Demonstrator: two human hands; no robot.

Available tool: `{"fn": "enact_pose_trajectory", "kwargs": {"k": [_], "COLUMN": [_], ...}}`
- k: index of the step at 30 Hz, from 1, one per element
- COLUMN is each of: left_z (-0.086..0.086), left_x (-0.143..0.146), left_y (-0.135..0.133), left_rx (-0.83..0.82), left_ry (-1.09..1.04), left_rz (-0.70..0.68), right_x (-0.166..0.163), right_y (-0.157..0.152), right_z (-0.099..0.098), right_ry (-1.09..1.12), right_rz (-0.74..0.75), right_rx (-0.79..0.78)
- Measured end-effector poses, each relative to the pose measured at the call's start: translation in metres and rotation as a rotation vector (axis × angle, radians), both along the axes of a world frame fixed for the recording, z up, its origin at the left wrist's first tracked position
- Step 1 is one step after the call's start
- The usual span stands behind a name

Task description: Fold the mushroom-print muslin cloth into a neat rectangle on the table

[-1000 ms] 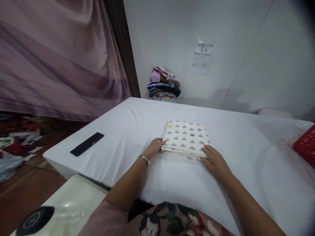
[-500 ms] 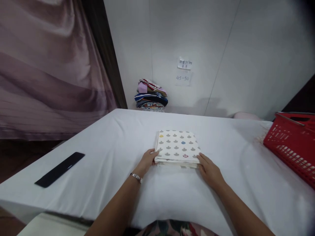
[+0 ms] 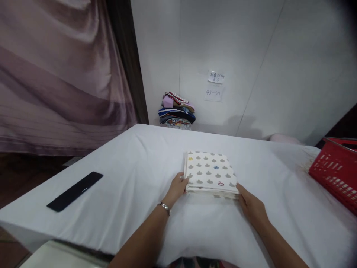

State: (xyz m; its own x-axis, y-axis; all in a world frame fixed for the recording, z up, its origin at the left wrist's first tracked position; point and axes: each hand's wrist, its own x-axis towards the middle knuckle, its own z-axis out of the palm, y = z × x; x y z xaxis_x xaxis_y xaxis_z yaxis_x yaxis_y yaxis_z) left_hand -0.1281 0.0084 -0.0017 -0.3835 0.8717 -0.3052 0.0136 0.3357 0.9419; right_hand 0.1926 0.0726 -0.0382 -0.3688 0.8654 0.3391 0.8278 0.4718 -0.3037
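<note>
A folded white cloth (image 3: 210, 172) printed with grey duck-like shapes, plus a few yellow, blue and red ones, lies as a neat, layered square on the white-covered table (image 3: 134, 178). My left hand (image 3: 178, 187), with a silvery band at the wrist, pinches its near left corner, thumb on top. At the near right corner my right hand (image 3: 251, 203) grips the cloth's edge, fingers partly hidden underneath. The folded layers show along the near edge.
A flat black strip (image 3: 74, 191) lies on the left of the table. To the right stands a red plastic basket (image 3: 334, 167). Folded fabrics (image 3: 177, 111) are stacked beyond the far edge. Paper signs (image 3: 214, 93) hang on the wall, and a pinkish curtain (image 3: 55, 74) drapes at left.
The whole view has shifted, so everything appears farther right. Both hands keep their hold on the cloth's near corners, and its folded shape is the same.
</note>
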Motion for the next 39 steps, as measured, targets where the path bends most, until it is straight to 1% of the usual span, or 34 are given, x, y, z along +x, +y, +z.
{"fn": "enact_pose_trajectory", "kwargs": {"k": [2, 5, 8, 11, 13, 15, 18, 22, 25, 29, 35, 37, 39], "left_z": [-0.002, 0.0, 0.009, 0.021, 0.026, 0.027, 0.021, 0.01, 0.006, 0.011, 0.029, 0.03, 0.027], "left_x": [-0.002, -0.007, -0.011, -0.012, -0.012, -0.011, -0.01, -0.013, -0.016, -0.02, -0.025, -0.024, -0.023], "left_y": [-0.001, 0.0, 0.005, 0.019, 0.031, 0.043, 0.054, 0.055, 0.053, 0.065, 0.109, 0.119, 0.125], "left_rx": [-0.021, -0.032, -0.027, -0.052, -0.075, -0.101, -0.114, -0.106, -0.123, -0.141, -0.196, -0.222, -0.24], "left_ry": [0.078, 0.303, 0.505, 0.618, 0.67, 0.697, 0.697, 0.681, 0.671, 0.688, 0.722, 0.733, 0.751], "left_rz": [-0.037, -0.055, -0.023, 0.03, 0.032, 0.001, -0.019, 0.01, 0.016, -0.003, -0.034, -0.029, -0.008], "right_x": [0.002, 0.005, 0.007, 0.008, 0.008, 0.008, 0.009, 0.01, 0.01, 0.007, 0.006, 0.007, 0.007], "right_y": [0.0, 0.002, 0.004, 0.005, 0.005, 0.005, 0.006, 0.008, 0.009, 0.01, 0.011, 0.012, 0.012], "right_z": [-0.001, -0.003, -0.006, -0.009, -0.011, -0.011, -0.011, -0.011, -0.012, -0.014, -0.014, -0.014, -0.014], "right_ry": [-0.001, 0.009, 0.045, 0.077, 0.081, 0.08, 0.078, 0.074, 0.071, 0.077, 0.071, 0.076, 0.087], "right_rz": [-0.002, -0.003, 0.024, 0.042, 0.043, 0.052, 0.067, 0.086, 0.097, 0.087, 0.081, 0.086, 0.088], "right_rx": [-0.015, -0.039, -0.043, -0.036, -0.041, -0.049, -0.061, -0.062, -0.047, -0.032, -0.058, -0.064, -0.064]}}
